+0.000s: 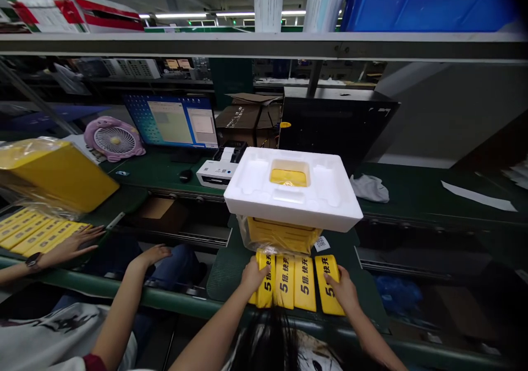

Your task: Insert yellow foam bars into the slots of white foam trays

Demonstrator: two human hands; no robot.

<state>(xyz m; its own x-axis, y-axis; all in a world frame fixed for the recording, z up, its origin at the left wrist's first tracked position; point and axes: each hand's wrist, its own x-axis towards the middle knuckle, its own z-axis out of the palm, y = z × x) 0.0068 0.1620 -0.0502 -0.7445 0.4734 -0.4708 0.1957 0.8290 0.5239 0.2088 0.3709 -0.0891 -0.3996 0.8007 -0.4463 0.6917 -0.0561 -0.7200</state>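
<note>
Several slim yellow boxes with black lettering lie in a row at the table's front edge. My left hand (252,277) is closed around the left end of the row, its thumb on top of the leftmost lettered box (265,294). My right hand (345,291) grips the rightmost yellow box (328,272), thumb on its face and fingers along its right side. A narrow gap parts that box from the others. Behind the row, a white foam tray (256,195) sits on a yellow stack in clear plastic (284,236). Dark hair covers part of the row's lower edge.
At left, a co-worker's hand (78,244) rests by more yellow boxes (41,230) and a large yellow carton (61,173). Behind stand a monitor (177,123), a pink fan (114,138) and a label printer (216,173). A shelf (231,46) crosses overhead.
</note>
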